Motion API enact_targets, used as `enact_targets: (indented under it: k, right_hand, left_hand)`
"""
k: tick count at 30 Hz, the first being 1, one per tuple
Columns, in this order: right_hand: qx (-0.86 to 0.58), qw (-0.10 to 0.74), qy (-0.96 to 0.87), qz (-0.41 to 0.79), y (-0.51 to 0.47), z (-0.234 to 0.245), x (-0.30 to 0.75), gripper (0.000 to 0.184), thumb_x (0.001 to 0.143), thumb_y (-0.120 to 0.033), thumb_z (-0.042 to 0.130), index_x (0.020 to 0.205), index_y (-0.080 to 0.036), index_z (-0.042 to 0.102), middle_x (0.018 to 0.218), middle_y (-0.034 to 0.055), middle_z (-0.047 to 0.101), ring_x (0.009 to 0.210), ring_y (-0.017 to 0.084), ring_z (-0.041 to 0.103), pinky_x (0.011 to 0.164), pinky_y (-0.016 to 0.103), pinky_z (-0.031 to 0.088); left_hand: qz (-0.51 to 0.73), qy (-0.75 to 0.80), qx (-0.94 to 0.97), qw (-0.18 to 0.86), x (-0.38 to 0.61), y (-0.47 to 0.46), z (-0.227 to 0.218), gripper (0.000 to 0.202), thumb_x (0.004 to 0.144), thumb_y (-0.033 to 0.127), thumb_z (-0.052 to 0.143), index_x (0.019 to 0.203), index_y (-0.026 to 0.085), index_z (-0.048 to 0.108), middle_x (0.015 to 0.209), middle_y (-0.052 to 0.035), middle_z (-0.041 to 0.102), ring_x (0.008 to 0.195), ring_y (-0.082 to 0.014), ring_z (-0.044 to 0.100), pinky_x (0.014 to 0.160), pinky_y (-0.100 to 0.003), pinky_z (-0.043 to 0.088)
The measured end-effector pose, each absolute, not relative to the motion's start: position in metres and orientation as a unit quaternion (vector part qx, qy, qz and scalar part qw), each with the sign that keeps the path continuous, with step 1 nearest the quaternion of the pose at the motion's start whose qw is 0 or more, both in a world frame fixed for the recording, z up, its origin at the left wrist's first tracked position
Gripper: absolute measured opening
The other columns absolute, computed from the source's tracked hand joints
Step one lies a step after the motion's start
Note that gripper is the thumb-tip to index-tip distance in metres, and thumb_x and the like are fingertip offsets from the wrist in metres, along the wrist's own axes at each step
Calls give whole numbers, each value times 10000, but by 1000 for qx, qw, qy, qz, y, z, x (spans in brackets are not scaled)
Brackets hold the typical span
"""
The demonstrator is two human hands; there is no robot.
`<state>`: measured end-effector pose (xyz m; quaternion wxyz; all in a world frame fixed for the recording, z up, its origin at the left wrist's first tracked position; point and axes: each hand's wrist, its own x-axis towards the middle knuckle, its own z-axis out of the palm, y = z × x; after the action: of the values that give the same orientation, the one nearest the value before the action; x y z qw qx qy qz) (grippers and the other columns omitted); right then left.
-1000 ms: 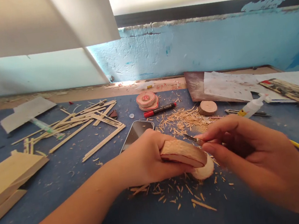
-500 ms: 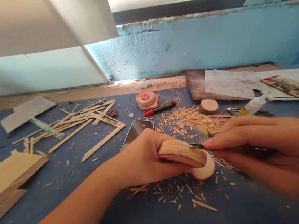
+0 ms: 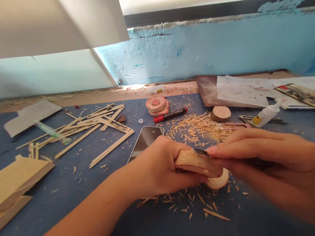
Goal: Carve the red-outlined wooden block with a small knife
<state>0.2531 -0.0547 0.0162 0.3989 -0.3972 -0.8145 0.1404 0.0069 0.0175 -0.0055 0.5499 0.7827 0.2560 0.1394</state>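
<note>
**Blade on wood, both hands loaded, near side of the shavings pile**

Landmark for all positions: the shavings pile (image 3: 193,126).

Our left hand (image 3: 157,166) is clamped on a thick wood slice (image 3: 199,163), held tilted on the pile's near side. Our right hand (image 3: 269,161) pinches a thin dark blade (image 3: 200,152) against the slice's upper edge; its handle is hidden in our grip. Hands sit close, one at each end of the slice. A paler rounded wood piece (image 3: 219,181) shows under the slice's right end; we can't tell if they're joined.

Around the pile:
- left: smartphone (image 3: 145,136), partly behind our left hand; farther left, wooden sticks (image 3: 108,150), then wood blocks (image 3: 15,179)
- behind, to the left: red-capped marker (image 3: 171,114), then a round wooden piece with a red flower motif (image 3: 156,104)
- right end, just beside: small log slice (image 3: 220,114)
- farther right: white glue bottle (image 3: 266,115)
- near side, below our hands: scattered chips (image 3: 217,215)
</note>
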Motion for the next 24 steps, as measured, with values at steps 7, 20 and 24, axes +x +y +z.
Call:
enact_targets:
  k: [7,20,24]
  right_hand:
    - [-440,368,-807,139,-53,23,273,182,995,-301,750,1139,-391,815,1046,-5,832,776,185,771,632,299,652]
    - [-417,318,-833,176,-46,16,268,203,995,-250,695,1156,-326,793,1140,24,849,985,256,824,784,374,686]
    - [-435,328,-820,177,-45,16,268,195,998,-252,684,1142,-290,811,1111,42,858,903,232,829,699,317,676]
  left_hand:
    - [158,252,763,574,4,19,-6,247,912,311,839,1095,144,841,993,-51,865,833,-158,790,706,-200,588]
    - [200,350,785,470,3,21,-4,459,828,492,921,1108,166,760,952,-28,826,818,-176,747,677,-243,543]
    - [220,385,766,466,5,20,-5,514,816,502,929,1116,188,654,944,-9,800,801,-173,731,647,-247,528]
